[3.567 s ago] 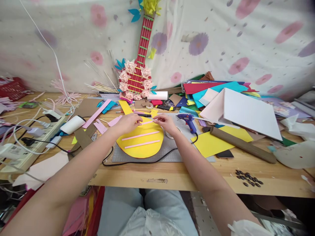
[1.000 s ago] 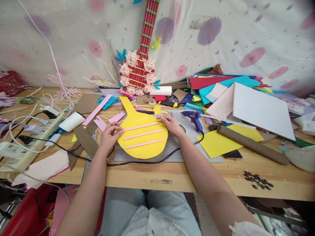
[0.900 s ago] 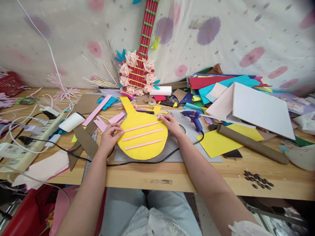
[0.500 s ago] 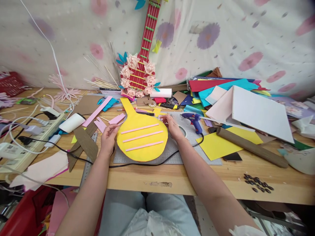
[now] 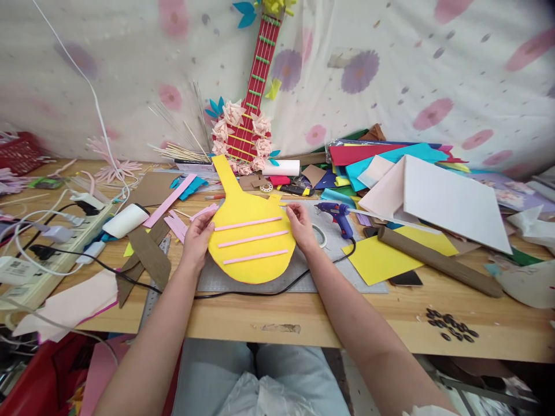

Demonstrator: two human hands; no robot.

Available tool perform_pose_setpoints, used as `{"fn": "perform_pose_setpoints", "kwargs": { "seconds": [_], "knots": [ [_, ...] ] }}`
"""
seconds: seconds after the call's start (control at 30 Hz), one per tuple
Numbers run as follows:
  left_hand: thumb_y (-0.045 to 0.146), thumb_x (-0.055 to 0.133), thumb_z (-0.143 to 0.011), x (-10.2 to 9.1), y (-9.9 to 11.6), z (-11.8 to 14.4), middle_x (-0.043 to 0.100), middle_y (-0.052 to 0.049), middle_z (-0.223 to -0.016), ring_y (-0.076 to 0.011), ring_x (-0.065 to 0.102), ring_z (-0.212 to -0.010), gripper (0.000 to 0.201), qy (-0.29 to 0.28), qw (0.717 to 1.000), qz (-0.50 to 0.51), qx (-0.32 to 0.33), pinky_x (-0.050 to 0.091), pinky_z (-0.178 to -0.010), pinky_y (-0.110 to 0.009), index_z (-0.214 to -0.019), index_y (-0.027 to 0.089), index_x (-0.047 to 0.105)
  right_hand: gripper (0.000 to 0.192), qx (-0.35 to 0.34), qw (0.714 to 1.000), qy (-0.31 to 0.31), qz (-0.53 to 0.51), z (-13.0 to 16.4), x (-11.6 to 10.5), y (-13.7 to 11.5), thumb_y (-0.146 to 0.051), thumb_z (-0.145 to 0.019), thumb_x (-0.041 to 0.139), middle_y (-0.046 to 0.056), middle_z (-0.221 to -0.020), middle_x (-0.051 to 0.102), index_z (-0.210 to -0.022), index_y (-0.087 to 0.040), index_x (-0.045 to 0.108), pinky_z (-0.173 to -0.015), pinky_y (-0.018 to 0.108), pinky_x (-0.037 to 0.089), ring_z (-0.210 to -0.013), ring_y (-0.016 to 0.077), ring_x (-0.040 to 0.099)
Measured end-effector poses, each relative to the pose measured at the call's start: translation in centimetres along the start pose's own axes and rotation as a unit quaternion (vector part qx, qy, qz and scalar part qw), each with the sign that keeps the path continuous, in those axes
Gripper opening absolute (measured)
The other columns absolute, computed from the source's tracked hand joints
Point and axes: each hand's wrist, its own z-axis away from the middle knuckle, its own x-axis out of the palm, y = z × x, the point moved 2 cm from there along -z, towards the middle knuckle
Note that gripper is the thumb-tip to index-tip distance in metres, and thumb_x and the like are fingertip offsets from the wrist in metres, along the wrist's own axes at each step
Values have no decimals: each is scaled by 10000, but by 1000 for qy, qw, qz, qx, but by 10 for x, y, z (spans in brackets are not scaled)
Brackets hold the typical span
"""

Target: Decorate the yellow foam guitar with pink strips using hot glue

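Yellow foam guitar shape (image 5: 250, 242) lies at the centre of the frame on the grey cutting mat (image 5: 303, 271), its narrow neck pointing toward the upper centre. Three pink strips (image 5: 252, 239) cross its rounded body, parallel and apart from one another.

Your left hand (image 5: 197, 237) grips the shape's left edge, fingers curled over the rim. Your right hand (image 5: 300, 226) grips the right edge the same way, fingers closed on the foam near the upper strip's end.

Edges and clearance:
- A black cable (image 5: 243, 292) runs just below the shape's lower edge, across the mat's near border.
- A blue glue gun (image 5: 336, 212) lies just right of your right hand, near a tape roll (image 5: 319, 236) beside your wrist.
- Loose pink offcuts (image 5: 177, 222) and brown foam pieces (image 5: 147, 257) lie left of your left hand.
- A power strip (image 5: 47, 254) with white cords fills the left of the frame.
- A brown roll (image 5: 437, 266) and stacked coloured sheets (image 5: 381, 159) fill the right.
- Bare table (image 5: 329, 318) shows along the near edge, below the mat.
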Motion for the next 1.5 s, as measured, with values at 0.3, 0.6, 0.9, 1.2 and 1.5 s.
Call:
{"fn": "perform_pose_setpoints", "kwargs": {
  "seconds": [0.3,0.6,0.9,1.2,1.5],
  "knots": [
    [202,670,-638,20,33,-1,636,-54,-1089,-209,559,-1085,310,-11,989,4,145,408,-983,-386,-933,219,578,375,37,998,-17,-53,2,5,-15,-547,-823,378,51,-1049,560,-977,-228,499,-852,313,418,-1004,182,509],
    [274,603,-665,39,5,-64,633,-39,-948,-191,630,-924,190,14,992,65,107,464,-872,-369,-803,213,489,435,10,996,-36,-79,-4,-6,-6,-496,-750,553,65,-1076,571,-1084,-251,416,-823,327,436,-977,186,543],
    [399,535,-745,26,-25,-33,633,-51,-914,-169,609,-912,219,123,989,52,65,451,-847,-322,-822,194,533,351,11,1000,6,-20,-7,-5,10,-539,-775,465,31,-870,549,-932,-233,398,-705,289,435,-780,148,536],
    [494,463,-811,23,-28,-19,567,-51,-1085,-157,545,-1000,333,67,991,-17,114,426,-859,-286,-1006,228,513,340,25,995,-66,-68,-4,-5,5,-504,-766,511,31,-948,603,-981,-257,421,-734,298,452,-862,169,578],
    [371,565,-763,16,-27,-19,572,-26,-949,-162,524,-967,195,19,979,-122,160,379,-901,-272,-881,216,571,204,-31,997,-59,-45,-4,-11,6,-394,-697,647,58,-1145,541,-822,-235,618,-991,381,339,-1136,207,479]
  ]
}}
